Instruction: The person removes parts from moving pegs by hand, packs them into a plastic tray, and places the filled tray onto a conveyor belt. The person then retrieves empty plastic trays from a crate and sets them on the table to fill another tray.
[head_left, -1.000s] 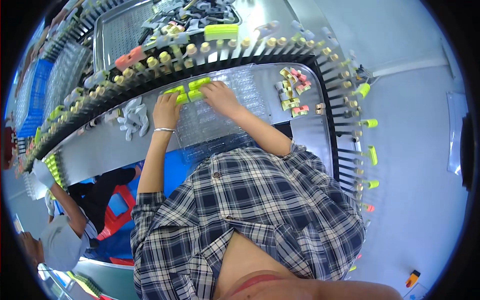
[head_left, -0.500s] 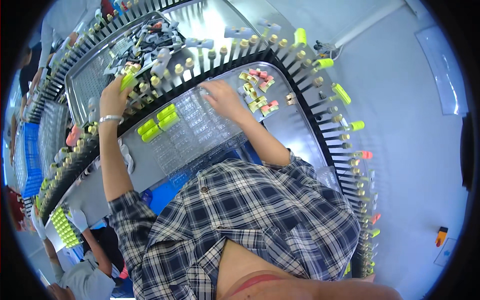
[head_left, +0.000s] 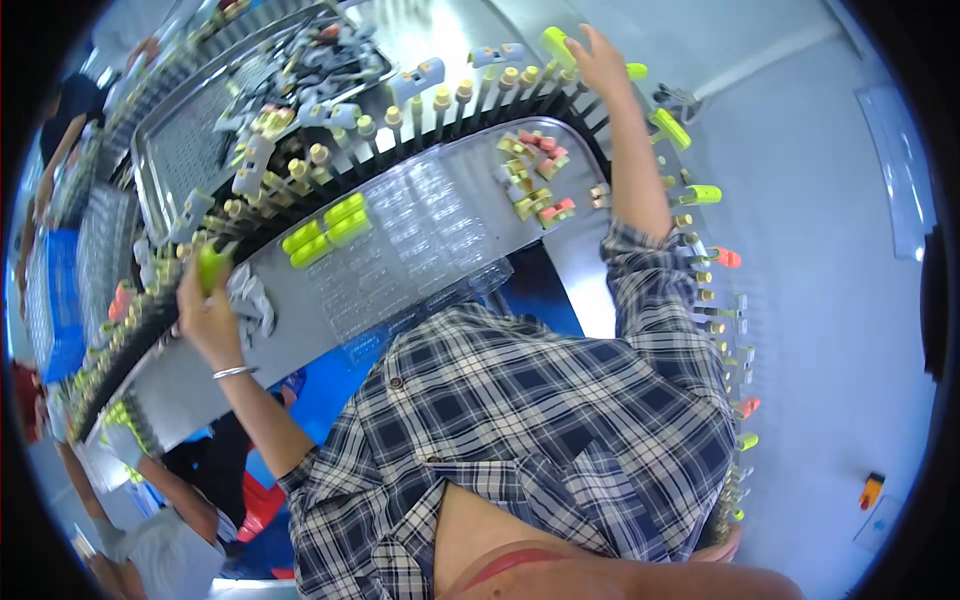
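A clear plastic blister tray (head_left: pixel 420 245) is lying on the grey desk (head_left: pixel 300 330), and everything else is sitting around it. Four yellow-green caps (head_left: pixel 325 232) are resting just beside its left edge. A small heap of pink and yellow clips (head_left: pixel 538 180) is lying near its right end. A metal tray of grey parts (head_left: pixel 230 110) is sitting beyond it, past the black conveyor. An orange object (head_left: pixel 872 490) is lying on the floor, well apart to its right.

bright overhead glare, bluish cast, strong fisheye edge bending.
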